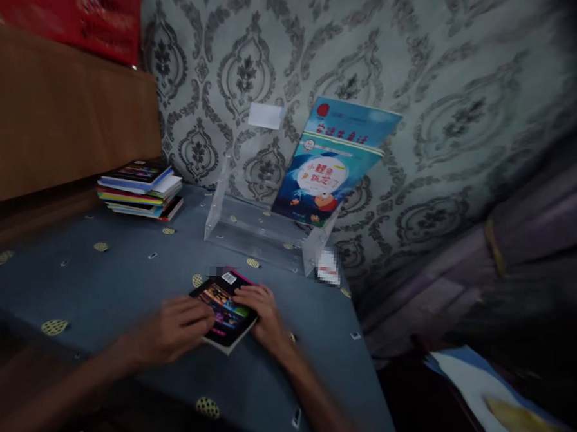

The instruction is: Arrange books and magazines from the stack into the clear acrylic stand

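A small black book (227, 319) with colourful pictures and a white barcode label lies on the blue tablecloth (134, 285). My left hand (186, 323) is at its left edge, fingers curled over the cover and slightly blurred. On the opposite side, my right hand (262, 308) grips the right edge, with its fingers resting on the cover. Behind the book stands a clear acrylic rack (253, 240). Two blue picture books (326, 179) lean in the right part of this rack, one in front of the other.
A stack of books (139, 192) sits at the back left, beside a wooden cabinet (71, 114) with a red box (77, 11) on top. A small white item (328, 268) is right of the rack. Papers (496, 401) lie at the lower right, below a curtain (523, 254).
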Available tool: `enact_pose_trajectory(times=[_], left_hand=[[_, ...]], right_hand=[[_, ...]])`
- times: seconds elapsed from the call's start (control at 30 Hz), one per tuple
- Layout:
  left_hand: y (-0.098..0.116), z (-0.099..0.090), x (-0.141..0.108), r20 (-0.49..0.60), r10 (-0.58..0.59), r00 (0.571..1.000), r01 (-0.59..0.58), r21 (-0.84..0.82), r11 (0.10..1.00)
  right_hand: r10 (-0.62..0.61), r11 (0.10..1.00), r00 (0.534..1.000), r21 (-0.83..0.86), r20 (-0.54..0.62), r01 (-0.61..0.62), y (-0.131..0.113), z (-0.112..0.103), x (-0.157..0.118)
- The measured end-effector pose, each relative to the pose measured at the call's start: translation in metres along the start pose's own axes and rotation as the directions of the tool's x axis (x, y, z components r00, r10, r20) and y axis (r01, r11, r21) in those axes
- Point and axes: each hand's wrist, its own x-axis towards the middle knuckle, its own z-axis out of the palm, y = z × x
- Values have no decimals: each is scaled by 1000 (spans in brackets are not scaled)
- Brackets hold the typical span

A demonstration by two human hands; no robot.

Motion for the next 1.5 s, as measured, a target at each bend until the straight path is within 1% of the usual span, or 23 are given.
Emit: enact_pose_trajectory(times=[0.1,0.17,0.23,0.27,0.3,0.33,0.4,0.43,0.47,0.5,0.53,0.6,0.67,0.77,0.87,0.97,1.03,1.1,1.2,1.3,1.33,1.4,1.5], left_hand=[[-10,-11,5,-85,-78,993,72,-65,995],[-17,-13,9,-127,-154,980,135,-151,979],[-21,-13,13,-168,-276,946,227,-261,938],[-23,-11,17,-191,-368,910,297,-319,900],[-23,-8,20,-213,-478,852,378,-380,844],[-24,-5,24,-224,-593,773,458,-449,767],[-25,5,32,-173,-800,574,578,-606,546],[-26,11,36,-112,-870,481,596,-686,418],[-28,17,39,-40,-913,405,586,-755,293],[-30,24,41,29,-936,351,557,-810,183],[-32,30,42,89,-945,314,523,-847,94],[-38,41,43,163,-948,273,466,-885,-18],[-43,49,42,208,-943,259,442,-894,-75],[-49,54,39,252,-940,231,444,-887,-129],[-51,55,38,258,-946,197,460,-876,-144],[-54,52,38,234,-950,207,492,-864,-106],[-59,46,42,194,-947,257,529,-848,-31],[-68,38,49,160,-926,343,574,-816,72],[-86,23,67,177,-845,505,641,-733,229],[-107,13,91,220,-693,687,652,-607,454],[-113,12,99,255,-631,733,643,-563,519],[-124,11,115,307,-525,794,605,-494,625],[-133,16,134,337,-426,840,540,-435,721]], right_hand=[[117,988,980,121,-161,-98,2,-18,2],[230,953,945,253,-233,-169,1,-27,3],[370,874,887,427,-277,-232,-1,-31,5],[432,820,859,516,-274,-248,-1,-31,5],[480,762,840,595,-253,-256,-2,-30,6],[513,706,829,659,-224,-259,-2,-28,7],[551,622,816,739,-178,-259,-1,-23,7],[567,592,807,764,-166,-258,0,-22,8],[584,563,796,786,-159,-256,0,-20,8],[602,533,784,808,-153,-252,1,-19,8],[619,502,772,829,-145,-247,1,-18,8],[648,436,752,869,-123,-234,1,-18,8],[667,384,739,895,-97,-229,0,-18,8],[685,339,726,909,-62,-242,-1,-18,9],[695,299,719,918,-21,-262,-2,-18,9],[705,275,709,921,2,-275,-2,-19,8],[708,268,706,921,10,-281,-3,-21,8],[695,271,719,920,16,-282,-4,-24,7],[645,287,763,910,49,-300,-7,-28,7],[578,288,804,886,141,-363,-9,-33,5],[552,289,815,876,177,-386,-9,-34,4],[497,296,834,856,242,-424,-11,-37,2],[421,309,848,828,322,-468,-15,-41,-1]])
